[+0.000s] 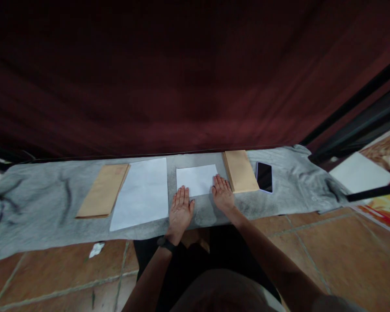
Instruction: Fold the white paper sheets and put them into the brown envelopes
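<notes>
A small white sheet of paper, perhaps folded, lies in front of me on the grey cloth. My left hand rests flat at its lower left corner, fingers stretched out. At the lower right corner, my right hand lies palm down with its fingers extended over the edge. Left of my left hand is a larger white sheet, its left side beside a stack of brown envelopes. Just beyond my right hand is another stack of brown envelopes.
The grey cloth covers a long, narrow surface. A phone lies right of the right-hand envelopes. Behind hangs a dark red curtain. A crumpled white scrap is on the tiled floor. Dark bars stand at the right.
</notes>
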{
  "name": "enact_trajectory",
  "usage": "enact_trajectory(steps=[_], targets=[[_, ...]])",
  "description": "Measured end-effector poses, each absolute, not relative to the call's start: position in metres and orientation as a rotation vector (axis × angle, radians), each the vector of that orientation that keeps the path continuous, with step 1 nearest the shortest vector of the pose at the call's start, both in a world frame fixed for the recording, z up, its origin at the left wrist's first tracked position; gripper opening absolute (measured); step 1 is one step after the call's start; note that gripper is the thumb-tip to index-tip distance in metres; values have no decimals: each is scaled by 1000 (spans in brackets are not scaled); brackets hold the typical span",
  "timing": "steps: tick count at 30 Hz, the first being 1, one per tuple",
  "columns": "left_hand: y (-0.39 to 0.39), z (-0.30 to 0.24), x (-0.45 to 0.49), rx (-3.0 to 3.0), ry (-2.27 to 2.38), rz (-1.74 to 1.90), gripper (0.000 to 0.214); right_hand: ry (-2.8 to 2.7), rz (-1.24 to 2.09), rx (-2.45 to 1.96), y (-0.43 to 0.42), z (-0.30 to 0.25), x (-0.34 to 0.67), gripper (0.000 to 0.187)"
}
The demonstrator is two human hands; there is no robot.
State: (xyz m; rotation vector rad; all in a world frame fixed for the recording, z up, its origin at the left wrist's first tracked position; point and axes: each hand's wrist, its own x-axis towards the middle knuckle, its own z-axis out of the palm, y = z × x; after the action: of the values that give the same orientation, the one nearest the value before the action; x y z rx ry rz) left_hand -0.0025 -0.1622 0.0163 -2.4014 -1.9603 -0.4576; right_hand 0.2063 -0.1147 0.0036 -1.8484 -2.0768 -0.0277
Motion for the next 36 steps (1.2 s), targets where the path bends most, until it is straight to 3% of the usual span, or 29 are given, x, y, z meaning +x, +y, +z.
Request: enact_trajectory(steps=[9,36], targets=[[-166,25,6,-2580,-1807,-358,52,-2344,82,-1569,-149,13,188,49],[-169,22,24,-2561,-1860,-449,56,-2214,-34,-1691,-161,4,203,57]])
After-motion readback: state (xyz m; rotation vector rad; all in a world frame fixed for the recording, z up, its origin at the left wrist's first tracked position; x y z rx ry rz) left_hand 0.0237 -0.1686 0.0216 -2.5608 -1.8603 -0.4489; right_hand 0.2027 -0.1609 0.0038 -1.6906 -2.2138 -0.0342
